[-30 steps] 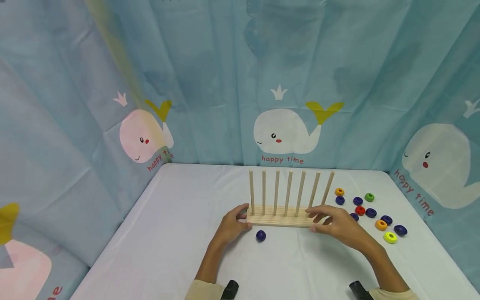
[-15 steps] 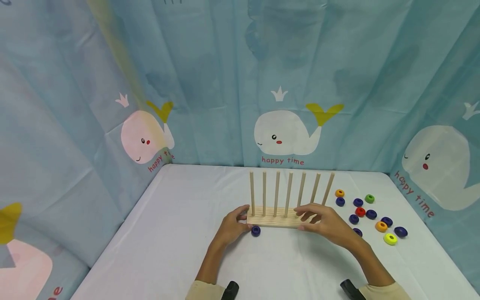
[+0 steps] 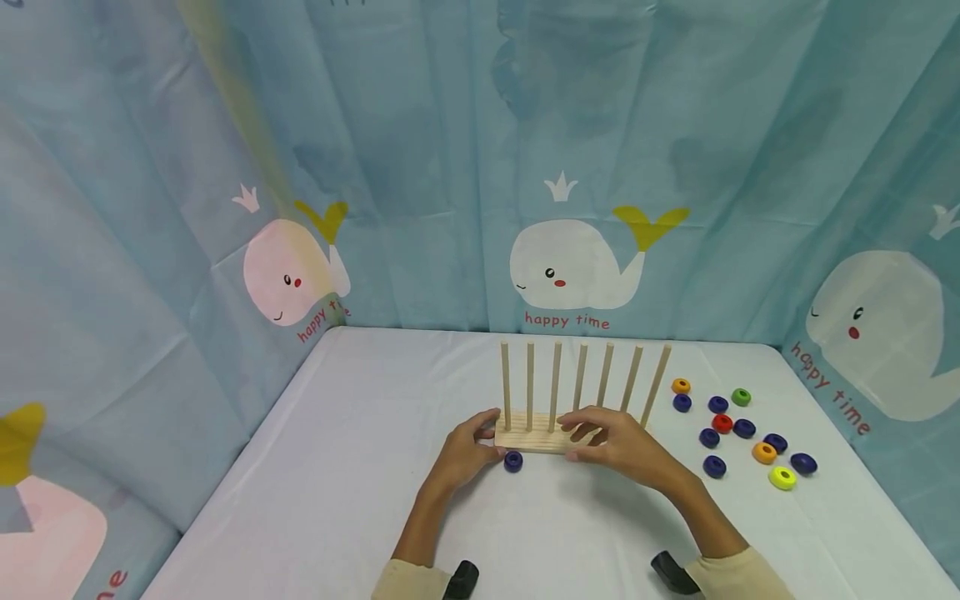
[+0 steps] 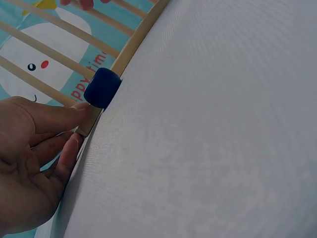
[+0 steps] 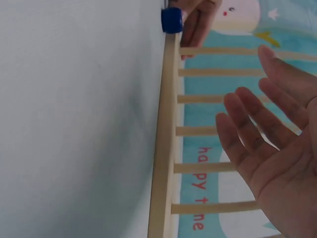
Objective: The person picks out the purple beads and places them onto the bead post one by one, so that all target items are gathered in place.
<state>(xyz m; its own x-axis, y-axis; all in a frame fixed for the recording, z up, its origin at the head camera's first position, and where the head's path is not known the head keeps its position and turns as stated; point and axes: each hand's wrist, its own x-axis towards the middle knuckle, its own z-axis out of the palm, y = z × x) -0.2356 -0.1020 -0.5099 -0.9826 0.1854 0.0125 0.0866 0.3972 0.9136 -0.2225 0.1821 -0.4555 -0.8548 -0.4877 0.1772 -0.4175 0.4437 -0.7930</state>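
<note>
A pale wooden rack (image 3: pixel 536 440) with a row of several upright pegs stands on the white table. My left hand (image 3: pixel 461 454) pinches its left end, thumb at the front, as the left wrist view also shows at the base (image 4: pixel 131 52). A dark blue bead (image 3: pixel 513 462) lies against the rack's front edge, close by the left thumb; it appears in the left wrist view as a blue bead (image 4: pixel 102 88). My right hand (image 3: pixel 626 450) is in front of the rack's right half, hiding part of the base. In the right wrist view its fingers (image 5: pixel 247 119) are spread and hold nothing.
Right of the rack lie loose beads: several dark blue ones (image 3: pixel 715 467), a red one (image 3: pixel 722 424), a green one (image 3: pixel 741 397), orange ones (image 3: pixel 764 452) and a yellow one (image 3: pixel 782 477). A blue whale-printed curtain (image 3: pixel 420 208) hangs behind and beside the table.
My right hand has moved left along the rack, uncovering a blue bead on the right. The dark blue bead in front has shifted left and back against the rack. The left hand stays put.
</note>
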